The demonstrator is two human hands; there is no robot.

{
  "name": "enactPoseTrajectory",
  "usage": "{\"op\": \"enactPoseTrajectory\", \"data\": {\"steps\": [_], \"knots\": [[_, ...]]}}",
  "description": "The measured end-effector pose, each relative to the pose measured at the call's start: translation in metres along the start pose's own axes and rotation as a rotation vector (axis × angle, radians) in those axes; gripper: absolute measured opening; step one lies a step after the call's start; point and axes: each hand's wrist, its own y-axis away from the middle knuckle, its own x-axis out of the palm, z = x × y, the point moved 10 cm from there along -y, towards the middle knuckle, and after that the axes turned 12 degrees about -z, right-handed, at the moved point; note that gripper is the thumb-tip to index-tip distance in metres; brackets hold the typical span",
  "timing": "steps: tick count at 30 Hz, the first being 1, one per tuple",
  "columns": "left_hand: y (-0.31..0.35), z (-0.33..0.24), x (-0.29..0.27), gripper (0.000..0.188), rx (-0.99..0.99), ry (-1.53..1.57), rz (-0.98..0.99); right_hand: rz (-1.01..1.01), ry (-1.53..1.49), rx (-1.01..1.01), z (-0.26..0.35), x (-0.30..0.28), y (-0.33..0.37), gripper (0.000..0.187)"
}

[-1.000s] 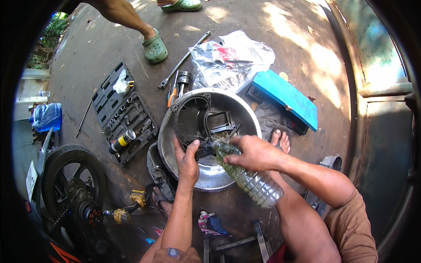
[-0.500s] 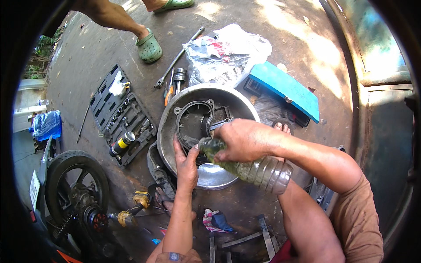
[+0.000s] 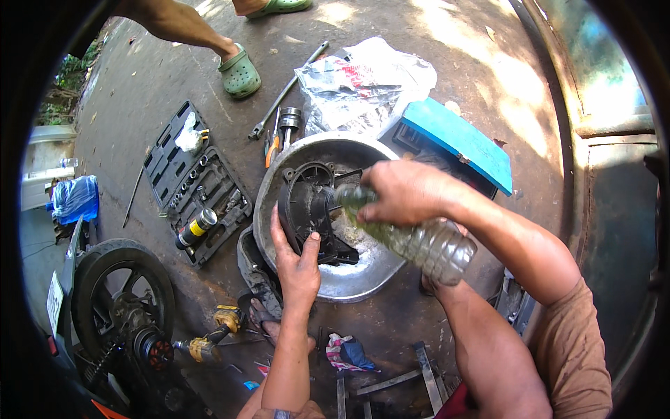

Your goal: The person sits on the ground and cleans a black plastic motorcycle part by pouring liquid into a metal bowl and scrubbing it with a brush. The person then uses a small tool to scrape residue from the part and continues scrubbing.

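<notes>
Over a round metal basin (image 3: 363, 285), my left hand (image 3: 299, 276) grips the near left edge of a black plastic cover (image 3: 299, 209) with a round rim, its thumb pointing up. The cover stands tilted inside the basin. My right hand (image 3: 405, 192) is wrapped round the upper part of a clear, ribbed plastic bottle (image 3: 436, 248), which lies nearly sideways. Its neck points left at the cover's inner side, and a thin spray seems to leave the mouth. Dirty liquid or grit shows in the basin below the bottle neck.
An open socket set case (image 3: 178, 150) lies left, with a spray can (image 3: 197, 228) on it. A motorcycle wheel (image 3: 122, 286) and a yellow cordless drill (image 3: 209, 339) are at lower left. A blue toolbox lid (image 3: 457, 143) and a plastic bag (image 3: 370, 80) lie beyond the basin. Another person's green clog (image 3: 241, 73) is at the top.
The cover has been turned and tilted up on its left edge by my left hand. My right hand and the bottle have risen and moved slightly right.
</notes>
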Motion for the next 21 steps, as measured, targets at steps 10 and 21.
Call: {"op": "enactPoseTrajectory", "data": {"steps": [10,21], "knots": [[0.002,-0.004,-0.005,0.073,0.007,-0.037,-0.013,-0.019,-0.046,0.022,-0.013,0.003,-0.005,0.051],[0.000,-0.009,-0.004,0.072,0.022,-0.027,0.011,-0.018,-0.039,-0.011,-0.011,0.002,-0.006,0.051]]}}
